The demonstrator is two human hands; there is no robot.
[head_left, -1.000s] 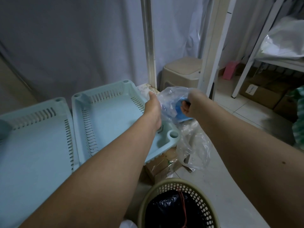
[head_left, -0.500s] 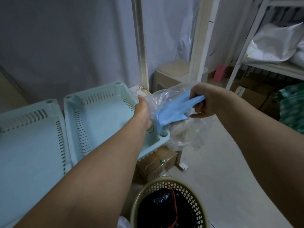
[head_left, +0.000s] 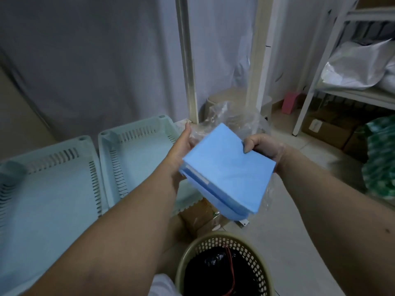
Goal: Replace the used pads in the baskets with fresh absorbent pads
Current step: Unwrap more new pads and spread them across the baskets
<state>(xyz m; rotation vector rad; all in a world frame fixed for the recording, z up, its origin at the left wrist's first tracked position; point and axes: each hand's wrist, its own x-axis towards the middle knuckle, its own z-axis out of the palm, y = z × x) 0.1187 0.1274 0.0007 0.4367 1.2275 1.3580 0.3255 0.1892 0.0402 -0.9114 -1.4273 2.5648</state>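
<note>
We hold a folded blue pad [head_left: 228, 167] at the centre of the frame, above the right edge of the nearer pale green basket [head_left: 136, 154]. Our right hand [head_left: 265, 149] pinches the pad's upper right corner, thumb on top and fingers curled beneath. Our left hand [head_left: 181, 144] is at the pad's left edge; we cannot tell whether its hidden fingers grip the pad or the clear plastic bag [head_left: 233, 118] bunched behind it. A second basket [head_left: 42, 178] sits at the left of the frame, touching the first. Both baskets appear unlined. A wastebasket [head_left: 222, 265] with a dark liner stands at lower centre.

In our judgement the step in hand is freeing the fresh pad from its bag. To do it well, we should let the bag drop clear, unfold the pad fully over the nearer basket, and lay it flat, corners reaching the walls without bunching.
</note>
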